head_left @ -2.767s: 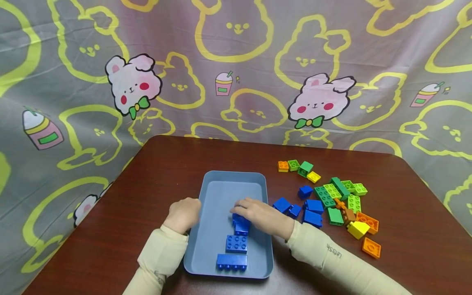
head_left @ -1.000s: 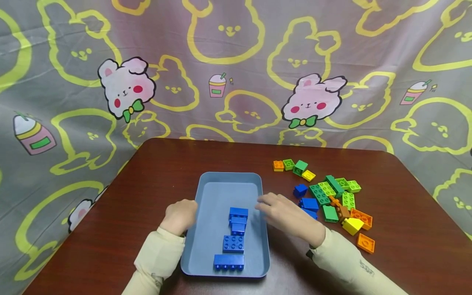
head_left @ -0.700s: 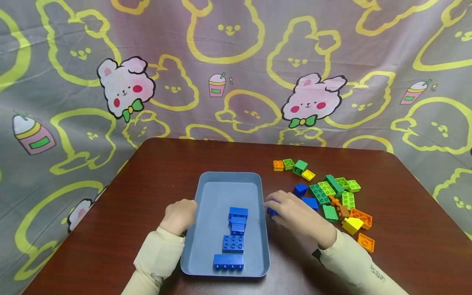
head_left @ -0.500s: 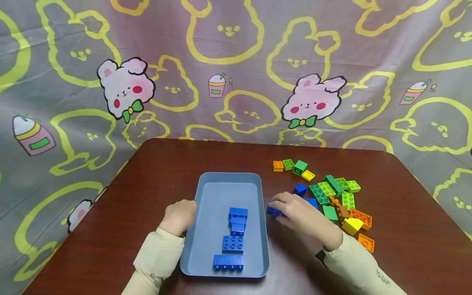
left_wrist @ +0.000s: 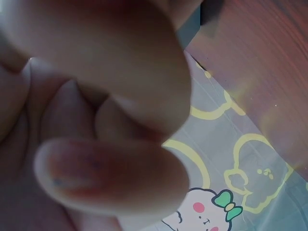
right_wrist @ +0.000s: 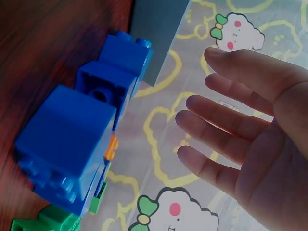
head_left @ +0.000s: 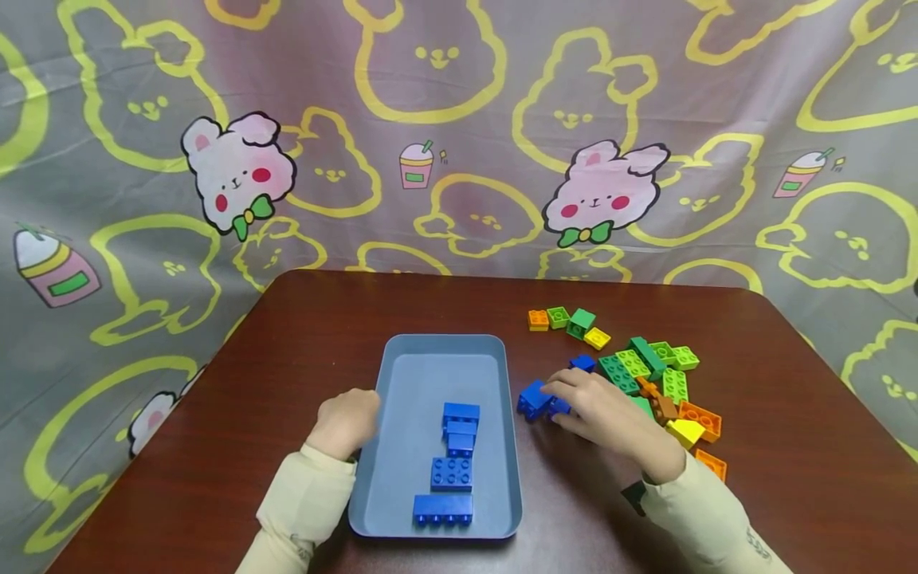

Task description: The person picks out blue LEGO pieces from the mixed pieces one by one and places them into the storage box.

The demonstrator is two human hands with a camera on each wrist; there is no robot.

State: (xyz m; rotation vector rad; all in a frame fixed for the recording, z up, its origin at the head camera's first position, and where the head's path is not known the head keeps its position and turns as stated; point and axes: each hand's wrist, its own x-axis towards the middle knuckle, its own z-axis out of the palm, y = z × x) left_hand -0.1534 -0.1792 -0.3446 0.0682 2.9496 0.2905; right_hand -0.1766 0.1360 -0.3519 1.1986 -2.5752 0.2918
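Note:
My right hand (head_left: pixel 598 406) hovers over the blue toy bricks right of the tray, its fingers extended and apart in the right wrist view. Just left of its fingertips lies a blue brick (head_left: pixel 534 399), with a smaller blue brick (head_left: pixel 559 406) beside it. In the right wrist view, a large blue brick (right_wrist: pixel 67 130) stands nearest the camera, away from the palm. My left hand (head_left: pixel 347 422) is at the left rim of the blue-grey tray (head_left: pixel 441 344), its fingers curled in the left wrist view with nothing visible between them. Several blue bricks (head_left: pixel 442 508) form a column inside the tray.
Green bricks (head_left: pixel 618 373), a yellow brick (head_left: pixel 684 433) and orange bricks (head_left: pixel 701 419) lie scattered to the right. A small group with an orange brick (head_left: pixel 538 320) sits farther back. A patterned curtain (head_left: pixel 459 135) hangs behind the brown table (head_left: pixel 315 319).
My right hand has left the bricks inside the tray and moved right, over the blue bricks on the table. The left hand has stayed at the rim. The head view has shifted slightly.

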